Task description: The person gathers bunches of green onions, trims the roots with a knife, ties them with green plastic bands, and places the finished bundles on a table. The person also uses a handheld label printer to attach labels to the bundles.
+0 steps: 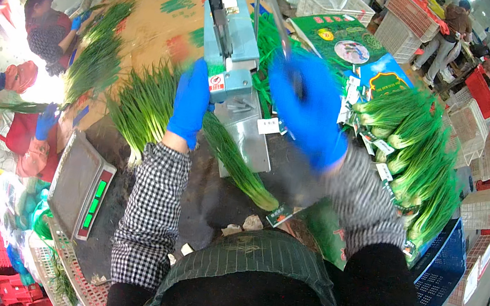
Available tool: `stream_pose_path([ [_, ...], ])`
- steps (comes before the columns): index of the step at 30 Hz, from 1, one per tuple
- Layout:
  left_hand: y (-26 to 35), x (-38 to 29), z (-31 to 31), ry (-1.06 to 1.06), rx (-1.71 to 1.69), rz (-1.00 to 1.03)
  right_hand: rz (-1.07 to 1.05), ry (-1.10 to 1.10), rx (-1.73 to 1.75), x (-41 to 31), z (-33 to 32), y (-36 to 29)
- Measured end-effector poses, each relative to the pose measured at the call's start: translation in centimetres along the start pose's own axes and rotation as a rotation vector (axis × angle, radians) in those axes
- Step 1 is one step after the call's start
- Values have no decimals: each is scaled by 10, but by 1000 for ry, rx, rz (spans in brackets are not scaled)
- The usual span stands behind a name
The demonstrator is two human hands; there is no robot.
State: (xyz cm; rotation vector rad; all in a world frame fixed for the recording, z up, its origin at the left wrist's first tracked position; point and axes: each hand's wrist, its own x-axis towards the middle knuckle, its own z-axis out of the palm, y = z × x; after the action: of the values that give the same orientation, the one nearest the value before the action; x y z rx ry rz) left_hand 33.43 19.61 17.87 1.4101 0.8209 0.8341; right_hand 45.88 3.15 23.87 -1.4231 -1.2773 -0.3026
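In a blue glove, my left hand (191,102) is raised at the left side of a blue-grey lever press (232,82), at the top end of a bundle of green onions (242,169). The bundle lies slanted over the metal base, its pale root end towards me beside a printed tag (279,215). My right hand (306,107), also gloved and blurred, has its fingers curled around the press's lever handle (301,85). White labels (269,126) lie between the press and this hand. Loose green onions (144,109) are heaped left of my left hand.
A digital scale (81,185) stands at the left. Tagged green onion bundles (414,164) are piled at the right, above a blue crate (441,268). More green onions (98,55) lie at the far left, where two people work. Another person (450,36) stands beyond stacked crates (412,16).
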Motion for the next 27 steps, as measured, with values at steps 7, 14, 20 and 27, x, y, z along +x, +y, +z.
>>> stream_pose_path([
  [7,-6,-3,-3,-21,-53,49,-74,-236,168,-151,-8,30],
  [14,1,0,-10,-222,-86,-7,12,-51,258,39,1,10],
  [20,-23,-14,-11,-248,-250,57,2,101,334,98,28,40],
  [27,-35,-75,42,-593,399,161,567,-429,456,-83,-41,108],
])
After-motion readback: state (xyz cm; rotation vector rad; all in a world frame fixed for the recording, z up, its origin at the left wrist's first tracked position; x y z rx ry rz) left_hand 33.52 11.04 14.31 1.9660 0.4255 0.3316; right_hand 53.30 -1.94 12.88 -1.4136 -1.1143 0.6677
